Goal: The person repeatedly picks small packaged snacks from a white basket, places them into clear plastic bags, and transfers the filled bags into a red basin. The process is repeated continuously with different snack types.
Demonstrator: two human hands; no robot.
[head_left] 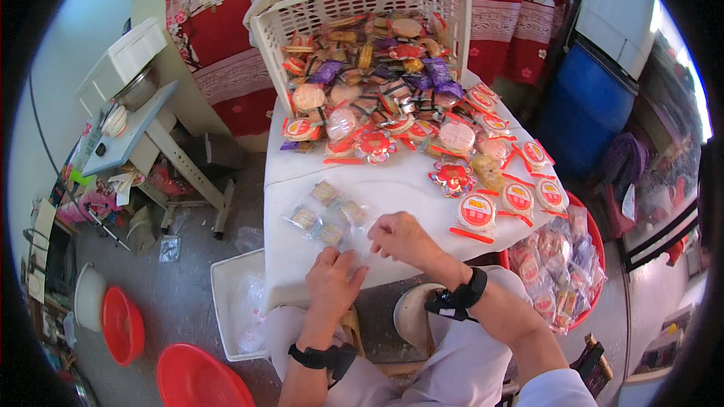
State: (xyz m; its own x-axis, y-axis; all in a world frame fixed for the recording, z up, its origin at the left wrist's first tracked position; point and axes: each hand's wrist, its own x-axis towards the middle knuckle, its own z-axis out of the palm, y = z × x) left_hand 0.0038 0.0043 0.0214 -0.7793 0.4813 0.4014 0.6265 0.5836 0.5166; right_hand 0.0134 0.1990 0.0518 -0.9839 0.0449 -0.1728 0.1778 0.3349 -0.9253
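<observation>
A clear plastic bag [308, 237] lies on the white-covered table, with several small square wrapped biscuits [325, 193] in it. My left hand [334, 280] is closed at the bag's near edge, its fingertips pinching the film. To the right, my right hand [406, 240] hovers low over the tabletop beside the bag, fingers curled together; whatever they hold is too small or hidden to name. Beyond both hands, round cookies in red-edged wrappers [477, 212] and a red flower-shaped packet [453, 178] lie on the cloth.
A white plastic basket [260, 41] lies tipped at the far side, wrapped snacks [343, 94] spilling from it. Filled bags [554, 271] sit in a red tub by my right knee. At left stand a white bin [223, 309] holding plastic bags and a red basin [200, 377].
</observation>
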